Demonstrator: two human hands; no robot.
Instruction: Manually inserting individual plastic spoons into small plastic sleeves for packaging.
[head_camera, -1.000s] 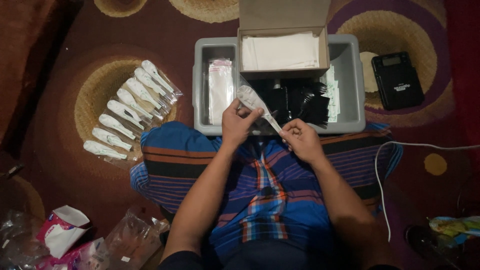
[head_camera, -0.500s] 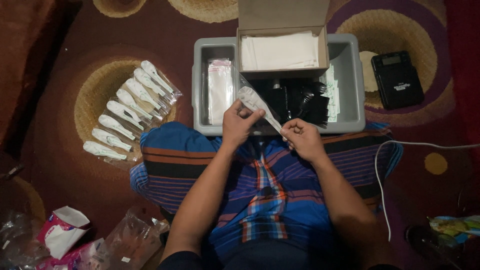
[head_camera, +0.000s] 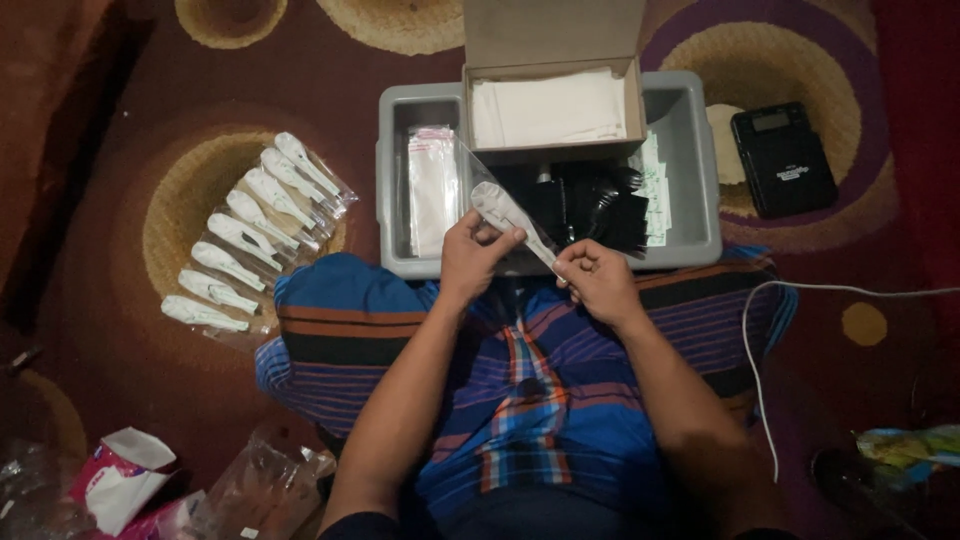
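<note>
Together, both hands' fingers pinch one wrapped spoon (head_camera: 512, 222) beside seven wrapped spoons (head_camera: 250, 240) lying alongside.

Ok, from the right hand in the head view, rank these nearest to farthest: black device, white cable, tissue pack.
1. White cable, just to the right hand's right.
2. Black device, up and right, on the rug.
3. Tissue pack, far lower left.
</note>
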